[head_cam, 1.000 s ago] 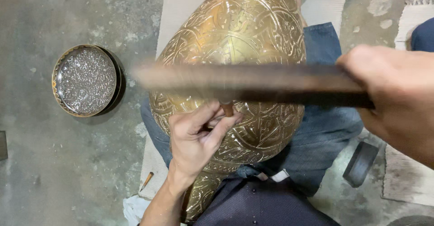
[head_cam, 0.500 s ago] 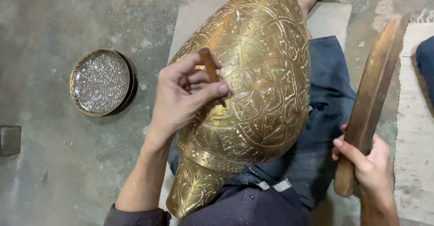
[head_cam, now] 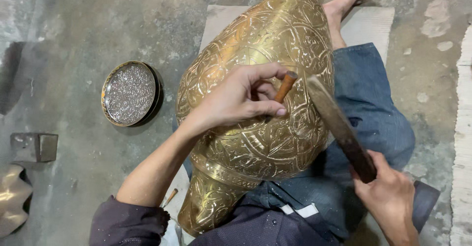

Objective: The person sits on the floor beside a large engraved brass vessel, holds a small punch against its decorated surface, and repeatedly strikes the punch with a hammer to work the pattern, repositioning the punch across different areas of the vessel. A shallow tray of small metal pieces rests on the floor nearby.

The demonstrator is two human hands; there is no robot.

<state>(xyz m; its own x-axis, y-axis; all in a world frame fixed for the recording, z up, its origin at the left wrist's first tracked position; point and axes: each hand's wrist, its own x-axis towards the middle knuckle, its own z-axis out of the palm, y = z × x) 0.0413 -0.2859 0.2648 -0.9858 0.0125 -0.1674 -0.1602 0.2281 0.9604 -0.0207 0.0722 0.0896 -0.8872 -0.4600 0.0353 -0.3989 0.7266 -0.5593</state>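
— Down comes the wooden bat point(head_cam: 339, 128) in the right hand point(head_cam: 388, 197), fist closed around it, tip now at the punch point(head_cam: 285, 87)!
— Left hand point(head_cam: 236, 101) pinches that punch against the brass vessel point(head_cam: 255, 142) across the lap.

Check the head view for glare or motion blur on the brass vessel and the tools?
Head view: soft glare on the brass vessel, engraving still readable; the wooden bat in the right hand slightly motion-blurred; the left hand and chisel sharp; floor evenly lit, soft shadows.
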